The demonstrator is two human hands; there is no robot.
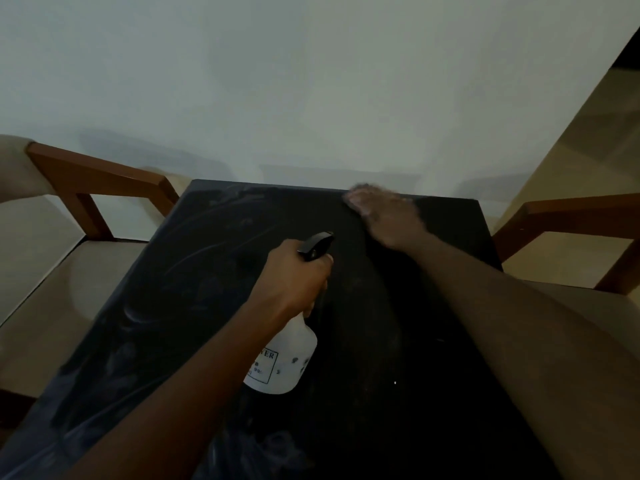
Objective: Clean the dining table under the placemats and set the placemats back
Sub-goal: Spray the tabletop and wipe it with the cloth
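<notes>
While the dark counter (pixel 415 341) filled the lower middle of the view, running from 6 o'clock to its far edge at 12 o'clock against a pale wall (pixel 277 81), two bare forearms were stretched over it. Near the counter's centre, the left hand (pixel 294 275) was curled tightly round the neck of a white spray bottle (pixel 287 358). The bottle's black trigger head (pixel 317 245) was pointed toward 1 o'clock, and its body, tilted, hung below the hand toward 6 o'clock. A printed label was seen on the body, too blurred to be read.

At 1 o'clock, the right hand (pixel 391 220) was laid at the counter's far edge, smeared by motion blur. A pale patch (pixel 355 198) was seen at its fingertips. Whether the fingers were stretched flat or closed on that patch could not be told.

Faint whitish streaks (pixel 207 237) were spread across the counter's surface from 9 to 11 o'clock.

A wooden-framed chair with a cream seat (pixel 97 181) was set at 9 o'clock, just beside the counter. A second wooden chair (pixel 568 213) was set at 3 o'clock.
</notes>
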